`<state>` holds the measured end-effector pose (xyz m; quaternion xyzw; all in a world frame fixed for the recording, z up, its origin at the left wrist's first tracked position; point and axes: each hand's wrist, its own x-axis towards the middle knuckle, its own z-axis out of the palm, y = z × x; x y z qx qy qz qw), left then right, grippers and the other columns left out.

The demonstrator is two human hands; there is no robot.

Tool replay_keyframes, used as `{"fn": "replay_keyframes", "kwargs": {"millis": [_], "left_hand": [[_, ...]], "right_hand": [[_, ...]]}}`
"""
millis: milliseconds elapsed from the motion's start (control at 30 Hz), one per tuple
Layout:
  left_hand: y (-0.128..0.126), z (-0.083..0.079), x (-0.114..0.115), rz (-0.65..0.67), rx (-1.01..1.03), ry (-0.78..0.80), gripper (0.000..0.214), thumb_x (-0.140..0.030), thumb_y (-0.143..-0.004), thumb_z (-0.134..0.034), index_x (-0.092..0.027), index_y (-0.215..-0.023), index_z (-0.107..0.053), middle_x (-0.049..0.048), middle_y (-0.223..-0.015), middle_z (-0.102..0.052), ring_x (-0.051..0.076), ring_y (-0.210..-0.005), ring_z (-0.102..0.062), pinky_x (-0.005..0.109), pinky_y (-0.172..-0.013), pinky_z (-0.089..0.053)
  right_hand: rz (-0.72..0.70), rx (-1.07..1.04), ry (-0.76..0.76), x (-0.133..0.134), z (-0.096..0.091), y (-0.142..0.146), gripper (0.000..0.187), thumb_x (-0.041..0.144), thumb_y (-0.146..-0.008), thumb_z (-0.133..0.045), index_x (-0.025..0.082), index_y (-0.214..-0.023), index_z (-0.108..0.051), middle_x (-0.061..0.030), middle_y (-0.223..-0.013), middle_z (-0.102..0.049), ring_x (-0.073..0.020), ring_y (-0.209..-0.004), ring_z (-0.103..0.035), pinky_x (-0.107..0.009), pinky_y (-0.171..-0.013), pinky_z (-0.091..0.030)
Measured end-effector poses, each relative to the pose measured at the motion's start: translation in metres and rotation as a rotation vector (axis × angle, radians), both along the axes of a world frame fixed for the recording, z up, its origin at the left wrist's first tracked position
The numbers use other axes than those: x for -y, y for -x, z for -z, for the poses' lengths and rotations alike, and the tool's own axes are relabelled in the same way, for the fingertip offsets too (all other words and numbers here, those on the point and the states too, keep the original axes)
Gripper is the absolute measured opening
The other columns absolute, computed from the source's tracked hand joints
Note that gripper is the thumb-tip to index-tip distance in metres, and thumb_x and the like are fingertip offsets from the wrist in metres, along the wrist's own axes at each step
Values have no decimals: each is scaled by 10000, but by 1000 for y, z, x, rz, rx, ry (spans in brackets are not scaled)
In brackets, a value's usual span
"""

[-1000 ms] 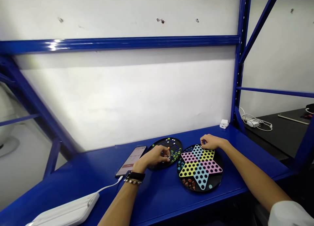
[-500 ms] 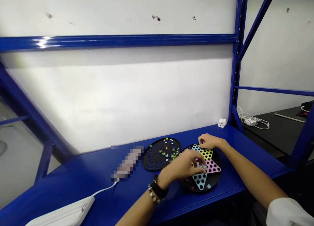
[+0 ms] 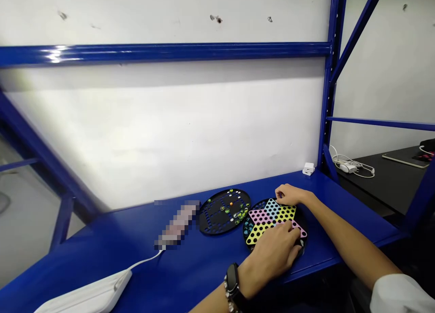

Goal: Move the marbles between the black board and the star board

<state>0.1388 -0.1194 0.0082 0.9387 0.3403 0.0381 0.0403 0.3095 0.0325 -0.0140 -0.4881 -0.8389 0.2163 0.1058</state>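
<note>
Now the left hand [image 3: 275, 256], having crossed over from the black round tray of loose coloured marbles [image 3: 224, 206], is lying fingers-down on the near edge of the round star-patterned marble board with pastel triangles [image 3: 272, 218]; whether it is pinching a marble I cannot tell. The right hand [image 3: 288, 195] is staying curled, fingers bent, on the board's far rim. Both are sitting side by side on the blue metal tabletop [image 3: 190, 267], suggesting a marble being carried across
</note>
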Motion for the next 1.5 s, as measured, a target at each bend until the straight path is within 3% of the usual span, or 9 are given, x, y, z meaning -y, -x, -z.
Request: {"fn": "replay_keyframes", "kwargs": {"millis": [133,333,533,700,867,1000,1167,1367,1500], "left_hand": [[15,-9,-12,23,81,-13,188,-350,-973,-468,-245,-1028,-615,27,-1041,-647,182,-906,-640,287,-766,-497],[103,-31,-82,-357,101,-26,237,-247,-894,-472,-245,-1031,-666,56,-1088,-686,228,-985,-644,305,-789,-479],[148,-1,-116,-332,155,225,198,-308,-773,-581,-221,-936,-654,33,-965,-714,206,-846,-649,286,-737,-467],[145,12,-119,-321,266,233,173,-301,-772,-555,-208,-899,-627,25,-864,-690,181,-763,-611,277,-695,-459],[116,-14,-93,-305,465,167,146,-298,-830,-541,-204,-893,-633,25,-854,-680,163,-749,-603,269,-685,-478],[55,-24,-44,-39,493,217,103,-260,-867,-560,-210,-902,-643,19,-903,-678,132,-745,-607,237,-689,-496],[4,0,-17,239,224,99,139,-215,-933,-535,-235,-972,-667,16,-990,-670,130,-844,-620,222,-743,-472],[11,7,-27,225,165,38,191,-358,-956,-554,-232,-931,-695,23,-928,-690,150,-850,-640,241,-729,-467],[42,-10,-61,-1,286,-38,224,-354,-960,-522,-230,-913,-703,31,-945,-715,182,-909,-648,288,-824,-481]], "right_hand": [[9,-4,1,0,1,0,72,242,-783,-612,181,-752,-631,-10,-747,-642,-123,-643,-539,-221,-577,-377],[-7,-5,13,1,-1,0,95,239,-775,-614,185,-702,-585,-7,-744,-625,-121,-650,-534,-215,-558,-361],[21,-5,39,4,-3,2,91,243,-778,-618,188,-714,-584,-12,-762,-630,-125,-663,-540,-214,-561,-366],[21,-5,38,4,-3,2,97,246,-786,-610,190,-716,-572,-6,-737,-614,-125,-650,-537,-215,-556,-366],[-4,-17,40,1,-1,1,107,230,-781,-607,187,-694,-563,-1,-720,-613,-118,-639,-521,-214,-559,-358],[-5,-18,9,0,2,0,105,222,-773,-605,185,-688,-555,3,-720,-615,-110,-625,-501,-212,-547,-343],[8,5,-6,1,2,2,73,218,-775,-609,182,-715,-590,-1,-726,-626,-116,-642,-523,-215,-578,-362],[12,4,-7,3,-1,3,69,227,-777,-616,182,-725,-606,-8,-746,-637,-123,-644,-533,-218,-570,-364],[6,-3,3,3,-1,2,72,224,-780,-616,181,-725,-603,-8,-754,-637,-122,-663,-538,-213,-580,-361]]}}
